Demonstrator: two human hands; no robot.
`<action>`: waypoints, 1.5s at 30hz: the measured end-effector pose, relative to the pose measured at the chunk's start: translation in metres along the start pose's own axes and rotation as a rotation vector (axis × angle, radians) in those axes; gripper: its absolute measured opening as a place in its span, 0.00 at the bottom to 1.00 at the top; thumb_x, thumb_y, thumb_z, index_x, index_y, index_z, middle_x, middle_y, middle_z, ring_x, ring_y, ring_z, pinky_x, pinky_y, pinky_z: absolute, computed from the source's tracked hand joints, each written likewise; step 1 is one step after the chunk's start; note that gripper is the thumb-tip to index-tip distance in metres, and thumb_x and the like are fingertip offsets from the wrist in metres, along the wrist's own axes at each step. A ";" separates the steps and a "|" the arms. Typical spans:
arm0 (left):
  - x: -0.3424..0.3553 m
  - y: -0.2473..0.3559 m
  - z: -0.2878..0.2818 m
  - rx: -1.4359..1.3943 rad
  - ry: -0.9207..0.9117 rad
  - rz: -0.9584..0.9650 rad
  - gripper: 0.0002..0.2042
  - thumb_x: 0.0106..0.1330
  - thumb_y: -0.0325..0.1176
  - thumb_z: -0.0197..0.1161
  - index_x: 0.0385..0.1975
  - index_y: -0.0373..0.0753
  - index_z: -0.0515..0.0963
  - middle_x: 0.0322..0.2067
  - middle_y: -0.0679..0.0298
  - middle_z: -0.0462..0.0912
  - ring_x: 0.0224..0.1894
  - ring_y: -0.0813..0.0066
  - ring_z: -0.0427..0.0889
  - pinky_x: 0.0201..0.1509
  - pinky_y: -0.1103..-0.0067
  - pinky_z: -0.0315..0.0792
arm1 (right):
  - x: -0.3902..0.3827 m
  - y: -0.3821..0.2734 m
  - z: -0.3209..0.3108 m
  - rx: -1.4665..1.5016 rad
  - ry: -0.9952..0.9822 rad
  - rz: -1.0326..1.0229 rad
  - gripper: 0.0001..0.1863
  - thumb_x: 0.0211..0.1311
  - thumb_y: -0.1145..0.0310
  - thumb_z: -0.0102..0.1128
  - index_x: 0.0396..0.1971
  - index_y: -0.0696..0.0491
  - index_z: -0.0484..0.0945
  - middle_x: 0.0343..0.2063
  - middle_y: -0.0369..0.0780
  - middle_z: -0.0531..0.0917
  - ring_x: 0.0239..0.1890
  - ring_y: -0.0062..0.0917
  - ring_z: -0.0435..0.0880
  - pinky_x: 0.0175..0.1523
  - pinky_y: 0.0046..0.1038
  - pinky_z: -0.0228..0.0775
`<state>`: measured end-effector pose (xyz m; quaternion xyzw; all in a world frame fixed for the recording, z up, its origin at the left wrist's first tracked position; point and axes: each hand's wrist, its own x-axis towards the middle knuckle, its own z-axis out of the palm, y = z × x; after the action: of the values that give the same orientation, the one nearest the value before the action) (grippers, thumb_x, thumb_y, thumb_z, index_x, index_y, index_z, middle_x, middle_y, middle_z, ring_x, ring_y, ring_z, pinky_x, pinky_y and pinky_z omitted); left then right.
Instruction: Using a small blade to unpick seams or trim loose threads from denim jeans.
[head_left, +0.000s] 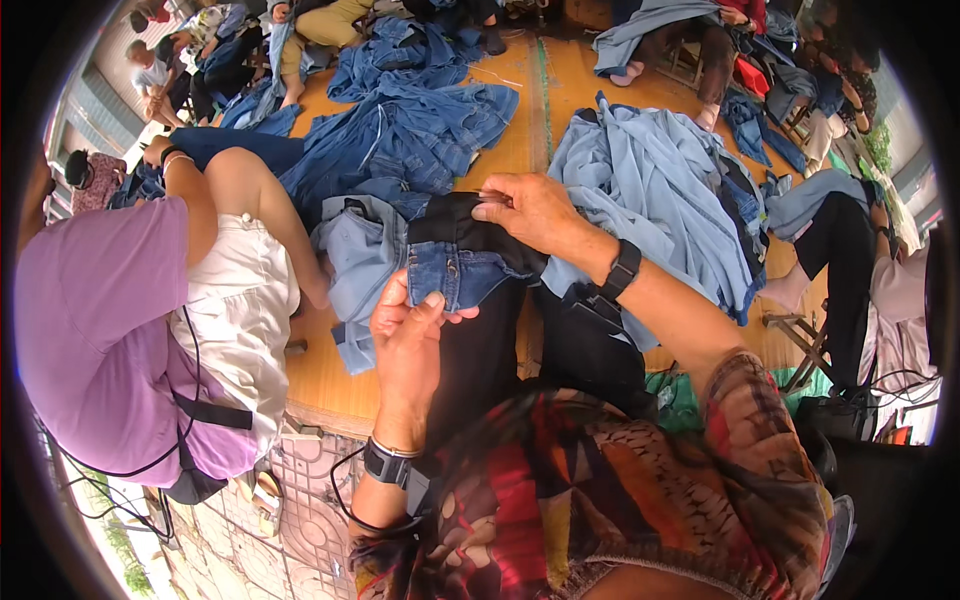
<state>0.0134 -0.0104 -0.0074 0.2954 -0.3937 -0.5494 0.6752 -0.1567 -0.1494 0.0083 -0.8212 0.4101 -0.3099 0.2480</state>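
A dark blue denim garment (450,272) with a black fabric part (447,218) is held up above my lap. My left hand (405,335) pinches its lower left edge, thumb on top and fingers underneath. At the upper right, my right hand (535,212) has the black fabric gripped between thumb and fingers. Light blue denim (362,245) lies just beyond my left hand, partly behind the held piece. My black-trousered legs (475,350) are below it. How the rest of the garment hangs is hidden by my hands and the dark cloth.
Dark denim garments (385,140) are heaped at the far left of an orange-brown board (515,120). A light blue denim pile (650,180) lies to the right. Close on my left sits a person in a purple shirt (110,230). Others sit around the board; a folding stool (800,345) stands right.
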 end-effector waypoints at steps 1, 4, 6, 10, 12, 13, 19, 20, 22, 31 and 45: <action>-0.002 0.002 0.000 0.005 0.012 0.003 0.15 0.61 0.24 0.57 0.48 0.32 0.70 0.36 0.59 0.81 0.33 0.73 0.81 0.39 0.73 0.78 | 0.000 -0.002 -0.002 0.098 0.015 -0.008 0.11 0.52 0.69 0.65 0.35 0.57 0.77 0.26 0.40 0.82 0.31 0.22 0.81 0.38 0.24 0.70; -0.007 0.006 0.007 0.142 0.184 0.056 0.15 0.62 0.26 0.57 0.49 0.31 0.70 0.35 0.61 0.80 0.31 0.76 0.80 0.36 0.76 0.78 | 0.002 -0.013 -0.020 0.174 0.058 -0.038 0.12 0.51 0.71 0.65 0.36 0.57 0.77 0.31 0.39 0.82 0.34 0.22 0.81 0.41 0.23 0.71; -0.006 0.003 0.009 0.150 0.206 0.101 0.16 0.63 0.27 0.58 0.50 0.31 0.69 0.35 0.62 0.80 0.31 0.79 0.79 0.35 0.77 0.78 | -0.002 -0.029 -0.033 0.151 0.095 -0.082 0.13 0.50 0.74 0.65 0.38 0.57 0.77 0.32 0.39 0.81 0.34 0.22 0.81 0.40 0.21 0.71; -0.005 0.004 0.012 0.159 0.203 0.102 0.17 0.63 0.27 0.58 0.51 0.31 0.69 0.35 0.62 0.80 0.32 0.80 0.78 0.35 0.77 0.79 | -0.014 -0.065 -0.039 0.198 0.041 -0.423 0.16 0.46 0.79 0.66 0.38 0.56 0.78 0.32 0.36 0.77 0.32 0.19 0.78 0.32 0.19 0.72; -0.003 0.006 0.015 0.144 0.191 0.116 0.18 0.63 0.28 0.58 0.52 0.31 0.68 0.37 0.61 0.79 0.34 0.78 0.79 0.34 0.77 0.80 | -0.015 -0.076 -0.035 0.275 -0.084 -0.564 0.18 0.45 0.78 0.68 0.40 0.54 0.78 0.35 0.37 0.77 0.31 0.19 0.78 0.31 0.20 0.72; -0.001 0.007 0.018 0.139 0.185 0.116 0.18 0.63 0.28 0.58 0.52 0.31 0.68 0.37 0.61 0.79 0.34 0.78 0.79 0.34 0.77 0.80 | -0.013 -0.078 -0.034 0.263 -0.095 -0.586 0.20 0.42 0.77 0.70 0.40 0.53 0.79 0.38 0.37 0.76 0.30 0.21 0.78 0.31 0.20 0.72; -0.004 0.009 0.015 0.205 0.140 0.115 0.16 0.63 0.26 0.57 0.51 0.31 0.70 0.40 0.61 0.78 0.37 0.79 0.78 0.34 0.78 0.80 | 0.004 -0.077 -0.022 0.198 -0.181 -0.653 0.07 0.46 0.73 0.63 0.29 0.53 0.78 0.28 0.35 0.75 0.28 0.31 0.78 0.32 0.30 0.68; -0.004 0.010 0.013 0.261 0.114 0.097 0.16 0.64 0.25 0.56 0.51 0.31 0.71 0.40 0.61 0.78 0.37 0.79 0.78 0.34 0.79 0.79 | 0.006 -0.077 -0.021 0.181 -0.215 -0.659 0.06 0.46 0.73 0.62 0.27 0.54 0.78 0.25 0.36 0.75 0.28 0.32 0.78 0.31 0.31 0.67; -0.004 0.010 0.010 0.316 0.094 0.079 0.15 0.64 0.25 0.56 0.50 0.31 0.72 0.40 0.62 0.78 0.37 0.80 0.78 0.34 0.79 0.79 | 0.011 -0.081 -0.021 0.101 -0.241 -0.672 0.05 0.47 0.72 0.62 0.25 0.55 0.77 0.23 0.36 0.75 0.28 0.34 0.78 0.30 0.32 0.66; 0.000 0.005 0.007 0.041 0.142 -0.009 0.17 0.61 0.21 0.53 0.52 0.32 0.70 0.40 0.61 0.79 0.35 0.78 0.79 0.33 0.80 0.77 | 0.026 -0.082 -0.026 0.354 -0.261 -0.368 0.05 0.53 0.72 0.63 0.30 0.56 0.77 0.26 0.34 0.79 0.28 0.17 0.76 0.32 0.21 0.67; -0.004 0.002 0.003 0.283 0.127 0.066 0.15 0.62 0.21 0.54 0.49 0.30 0.72 0.36 0.62 0.79 0.32 0.79 0.78 0.34 0.80 0.78 | 0.010 -0.099 -0.033 0.358 -0.280 -0.484 0.07 0.53 0.71 0.60 0.25 0.58 0.72 0.22 0.39 0.74 0.26 0.28 0.75 0.31 0.27 0.65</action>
<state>0.0116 -0.0056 -0.0054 0.4085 -0.4333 -0.4460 0.6682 -0.1236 -0.1092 0.0992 -0.8728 0.1042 -0.3110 0.3614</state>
